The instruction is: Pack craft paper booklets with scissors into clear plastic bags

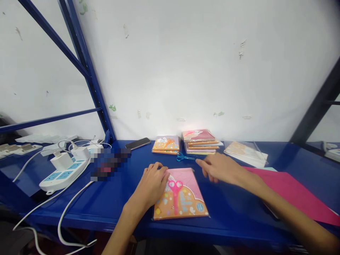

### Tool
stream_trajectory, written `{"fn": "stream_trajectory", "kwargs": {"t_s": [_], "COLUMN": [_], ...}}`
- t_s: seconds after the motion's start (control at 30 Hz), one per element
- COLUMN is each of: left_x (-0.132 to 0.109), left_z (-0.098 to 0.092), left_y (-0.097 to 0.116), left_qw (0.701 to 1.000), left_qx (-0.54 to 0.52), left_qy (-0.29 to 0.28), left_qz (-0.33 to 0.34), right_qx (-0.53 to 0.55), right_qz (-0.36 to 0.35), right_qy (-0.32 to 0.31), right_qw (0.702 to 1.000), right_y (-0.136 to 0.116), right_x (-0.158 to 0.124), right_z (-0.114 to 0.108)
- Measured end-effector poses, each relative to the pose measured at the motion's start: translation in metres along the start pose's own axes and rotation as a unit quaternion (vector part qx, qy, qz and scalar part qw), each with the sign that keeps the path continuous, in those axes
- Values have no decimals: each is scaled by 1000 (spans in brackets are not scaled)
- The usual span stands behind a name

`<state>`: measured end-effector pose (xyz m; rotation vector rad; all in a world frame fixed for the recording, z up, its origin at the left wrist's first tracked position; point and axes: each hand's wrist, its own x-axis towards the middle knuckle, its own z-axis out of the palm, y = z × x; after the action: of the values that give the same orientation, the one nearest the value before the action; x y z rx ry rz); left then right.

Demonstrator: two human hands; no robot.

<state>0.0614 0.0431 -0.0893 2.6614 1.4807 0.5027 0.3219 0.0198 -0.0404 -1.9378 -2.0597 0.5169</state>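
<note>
**Left hand [151, 186] rests on an orange-and-pink plastic-wrapped craft packet [183, 203].**
Left grip lies loose, pinching nothing; right hand [220, 169], grip spread and empty, hovers beside the packet, near blue plastic scissors [184, 157].

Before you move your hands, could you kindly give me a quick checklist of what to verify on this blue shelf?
1. Left hand touching the left edge of the pink-scissors packet: ok.
2. Packet lying flat on the blue shelf: ok.
3. Right hand apart from the packet: ok.
4. Blue-handled scissors apart from the stack of booklets: cannot tell.
5. Phone away from both hands: ok.
6. Pixelated patch beside the power strip identified: cannot tell.
</note>
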Motion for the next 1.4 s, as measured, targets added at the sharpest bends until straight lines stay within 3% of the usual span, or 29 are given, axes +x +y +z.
{"fn": "stream_trajectory", "kwargs": {"t_s": [0.13, 0.3, 0.57, 0.73, 0.9, 0.97, 1.03, 1.13, 1.2, 1.3, 1.4], "left_x": [-1, -1, 0, -1, -3, -5, -8, -13, -15, -16, -15], "left_z": [1, -2, -19, -26, -41, -49, -56, -65, -68, -67, -62], "left_y": [-1, -3, -10, -26, -44, -51, -57, -60, -58, -51, -43], "left_qw": [999, 994, 959, 934, 878, 854, 838, 832, 843, 871, 899], "left_qx": [-29, -95, -250, -317, -415, -430, -440, -456, -445, -408, -362], "left_qy": [14, 45, 129, 156, 205, 254, 282, 275, 258, 230, 202], "left_qz": [7, 6, -18, -53, -118, -146, -155, -157, -156, -150, -142], "right_qx": [92, 102, 203, 390, 458, 443, 383, 329, 278, 195, 33], "right_qz": [77, 63, -83, -90, -108, -95, -66, -46, -40, -44, -44], "right_qy": [-66, -29, -39, -99, -84, -43, 25, 51, 76, 142, 223], "right_qw": [991, 992, 975, 911, 879, 891, 921, 942, 957, 970, 973], "right_y": [17, 29, 2, -15, -35, -43, -48, -47, -42, -29, 0], "right_x": [-43, -68, -41, -29, -9, 13, 44, 86, 100, 88, 50], "right_z": [18, 37, 52, 69, 54, 42, 29, 15, 8, -2, -28]}}
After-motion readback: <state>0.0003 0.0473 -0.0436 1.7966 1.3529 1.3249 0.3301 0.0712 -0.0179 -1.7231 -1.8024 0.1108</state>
